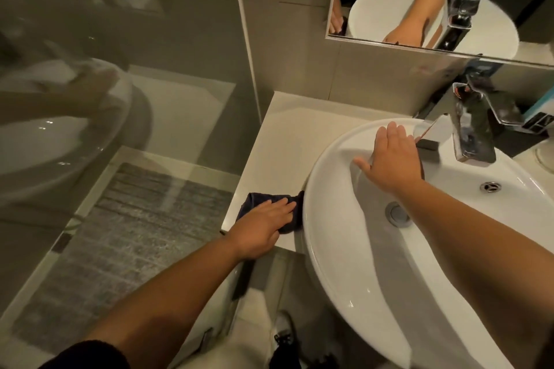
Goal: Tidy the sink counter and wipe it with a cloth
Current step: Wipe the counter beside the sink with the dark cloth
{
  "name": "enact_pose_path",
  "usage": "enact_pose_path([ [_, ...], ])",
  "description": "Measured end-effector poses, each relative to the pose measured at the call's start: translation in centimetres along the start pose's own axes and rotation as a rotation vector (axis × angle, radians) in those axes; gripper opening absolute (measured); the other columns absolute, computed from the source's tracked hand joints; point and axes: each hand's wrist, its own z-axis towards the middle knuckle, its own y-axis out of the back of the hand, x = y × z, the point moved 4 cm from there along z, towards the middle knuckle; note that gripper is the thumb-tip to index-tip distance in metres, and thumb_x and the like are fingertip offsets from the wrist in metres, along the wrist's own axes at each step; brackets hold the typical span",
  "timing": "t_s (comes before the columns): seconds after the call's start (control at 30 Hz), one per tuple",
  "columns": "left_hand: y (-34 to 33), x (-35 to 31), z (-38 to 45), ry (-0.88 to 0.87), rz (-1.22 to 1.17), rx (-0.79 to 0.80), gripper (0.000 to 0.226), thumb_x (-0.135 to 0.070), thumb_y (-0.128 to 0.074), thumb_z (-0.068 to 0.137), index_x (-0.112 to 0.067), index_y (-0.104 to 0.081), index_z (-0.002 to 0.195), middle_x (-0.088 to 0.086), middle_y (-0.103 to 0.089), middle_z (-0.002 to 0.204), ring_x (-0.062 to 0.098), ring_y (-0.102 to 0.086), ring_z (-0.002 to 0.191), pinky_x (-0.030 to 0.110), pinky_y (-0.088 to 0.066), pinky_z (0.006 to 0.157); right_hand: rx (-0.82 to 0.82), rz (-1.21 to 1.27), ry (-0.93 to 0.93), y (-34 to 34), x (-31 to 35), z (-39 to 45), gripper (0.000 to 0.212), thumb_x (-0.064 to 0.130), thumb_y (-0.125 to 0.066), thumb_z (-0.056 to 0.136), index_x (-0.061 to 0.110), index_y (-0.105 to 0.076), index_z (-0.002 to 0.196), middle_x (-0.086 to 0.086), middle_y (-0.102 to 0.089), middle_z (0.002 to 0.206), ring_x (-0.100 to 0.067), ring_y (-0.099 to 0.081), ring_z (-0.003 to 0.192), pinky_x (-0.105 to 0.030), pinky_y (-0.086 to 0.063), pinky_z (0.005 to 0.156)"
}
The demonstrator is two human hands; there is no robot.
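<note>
The left hand is pressing flat, fingers extended, on a dark cloth that is lying on the pale worktop, touching the left outer wall of the white basin. The right hand is resting open, fingers spread, on the basin's far rim just beside the chrome tap, gripping nothing.

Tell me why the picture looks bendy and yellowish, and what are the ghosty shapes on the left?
Head view: the wide-angle lens curves the round white ceramic basin; dim warm light tints everything; the glass shower panel reflects a faint, blurry basin and hand.
</note>
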Motion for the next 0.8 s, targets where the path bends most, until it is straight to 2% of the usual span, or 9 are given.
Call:
enact_pose_path([
  [0.13, -0.8, -1.0, -2.0, 0.018, -0.002, -0.003, 0.058, 0.000, -0.046, 0.086, -0.012, -0.041, 0.142, 0.002, -0.028, 0.155, 0.018, -0.017, 0.144, 0.028, -0.001, 0.115, 0.037, 0.033, 0.018, 0.1, -0.3, 0.0, 0.086, 0.060, -0.035, 0.092, 0.001, -0.008, 0.150, -0.022, -0.005, 0.159, -0.036, -0.004, 0.146, -0.047, -0.007, 0.119],
  [0.33, -1.8, -2.3, -3.6, 0.044, 0.029, 0.002, 0.057, -0.004, -0.047, 0.089, -0.013, -0.037, 0.144, 0.002, -0.027, 0.155, 0.018, -0.016, 0.144, 0.027, 0.000, 0.114, 0.068, 0.098, 0.035, 0.3, -0.5, -1.6, 0.082, 0.051, -0.043, 0.094, 0.001, -0.010, 0.149, -0.022, -0.008, 0.159, -0.037, -0.006, 0.146, -0.047, -0.010, 0.119],
  [0.47, -1.8, -3.2, -4.7, 0.049, 0.054, 0.058, 0.057, -0.005, -0.047, 0.090, -0.014, -0.035, 0.145, 0.002, -0.026, 0.155, 0.017, -0.015, 0.144, 0.027, -0.001, 0.114, 0.043, 0.218, 0.044, 0.5, -0.4, -3.8, 0.077, 0.046, -0.048, 0.093, 0.001, -0.019, 0.147, -0.022, -0.017, 0.157, -0.036, -0.014, 0.144, -0.047, -0.016, 0.117],
  [0.57, -1.8, -4.3, -6.0, 0.057, 0.041, 0.115, 0.057, -0.008, -0.045, 0.091, -0.016, -0.033, 0.146, -0.001, -0.026, 0.156, 0.015, -0.017, 0.143, 0.025, -0.004, 0.113, 0.064, 0.375, -0.011, 0.6, 0.3, -6.7, 0.068, 0.044, -0.051, 0.092, 0.002, -0.032, 0.141, -0.020, -0.024, 0.153, -0.034, -0.023, 0.141, -0.046, -0.026, 0.113],
  [0.63, -1.7, -4.8, -6.9, 0.164, -0.106, 0.114, 0.053, -0.009, -0.044, 0.091, -0.019, -0.039, 0.144, -0.002, -0.035, 0.152, 0.012, -0.027, 0.139, 0.018, -0.010, 0.110, 0.123, 0.468, -0.035, 0.4, 1.1, -9.3, 0.060, 0.044, -0.050, 0.093, 0.003, -0.042, 0.136, -0.018, -0.029, 0.151, -0.033, -0.031, 0.137, -0.046, -0.032, 0.108],
  [0.7, -1.2, -5.4, -8.1, 0.359, -0.389, 0.081, 0.044, -0.010, -0.043, 0.092, -0.023, -0.056, 0.131, 0.001, -0.057, 0.134, 0.012, -0.051, 0.122, 0.022, -0.031, 0.107, 0.193, 0.573, -0.061, 0.3, 1.9, -12.1, 0.052, 0.041, -0.051, 0.093, 0.005, -0.052, 0.131, -0.015, -0.039, 0.147, -0.031, -0.041, 0.132, -0.041, -0.035, 0.106],
  [0.73, -0.9, -5.8, -8.6, 0.434, -0.557, 0.051, 0.037, -0.009, -0.043, 0.092, -0.022, -0.063, 0.120, 0.001, -0.066, 0.119, 0.013, -0.059, 0.109, 0.030, -0.042, 0.102, 0.216, 0.657, -0.084, 0.4, 2.2, -13.5, 0.046, 0.040, -0.052, 0.092, 0.005, -0.060, 0.122, -0.015, -0.052, 0.136, -0.031, -0.050, 0.123, -0.039, -0.039, 0.100],
  [0.8, 0.2, -7.0, -9.4, 0.505, -0.774, -0.046, 0.032, -0.004, -0.042, 0.090, -0.020, -0.069, 0.099, 0.002, -0.072, 0.095, 0.017, -0.066, 0.092, 0.040, -0.051, 0.089, 0.291, 0.879, -0.145, 0.7, 3.1, -16.4, 0.039, 0.039, -0.053, 0.089, 0.003, -0.068, 0.091, -0.015, -0.068, 0.099, -0.030, -0.064, 0.090, -0.039, -0.049, 0.079],
])
